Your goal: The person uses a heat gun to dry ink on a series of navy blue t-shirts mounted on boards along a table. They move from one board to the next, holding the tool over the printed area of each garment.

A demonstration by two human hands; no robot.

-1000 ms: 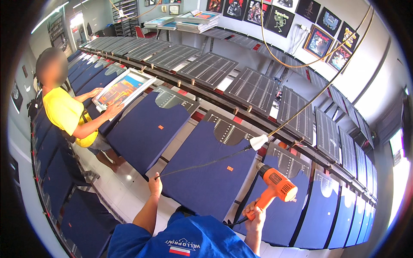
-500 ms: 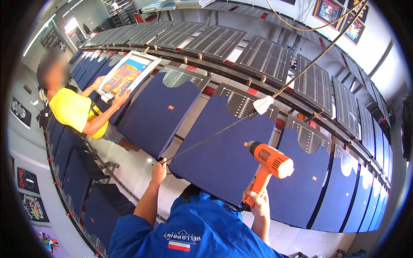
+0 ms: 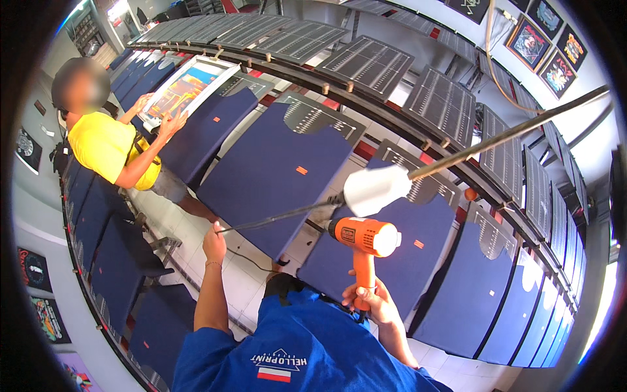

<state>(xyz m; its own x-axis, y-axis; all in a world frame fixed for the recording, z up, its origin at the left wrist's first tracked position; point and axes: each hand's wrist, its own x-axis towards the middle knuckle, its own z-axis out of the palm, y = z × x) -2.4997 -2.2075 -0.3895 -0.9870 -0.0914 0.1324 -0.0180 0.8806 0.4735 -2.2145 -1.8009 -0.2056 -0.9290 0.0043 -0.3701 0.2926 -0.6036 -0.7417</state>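
My right hand [image 3: 371,302] is wrapped round the handle of an orange heat gun [image 3: 363,236], whose dark nozzle points left above a dark blue shirt [image 3: 405,245] stretched on a board. Out to the left, my left hand [image 3: 214,247] is closed on a thin black cord [image 3: 281,215]. That cord runs up to a white connector [image 3: 375,189] hanging on a thick cable [image 3: 509,134], just above the heat gun. Beneath the cord lies another dark blue shirt [image 3: 268,170] with a small orange print.
A person in a yellow shirt [image 3: 101,147] stands at the left, holding a framed printing screen [image 3: 189,91] over the boards. More shirt-covered boards [image 3: 467,287] continue to the right. Bare dark boards [image 3: 369,62] line the far side beyond a rail. Tiled floor [image 3: 248,277] shows between rows.
The boards have shifted left in view. The white connector looks larger and hangs lower. My left hand, still on the cord, and the heat gun in my right hand sit further left.
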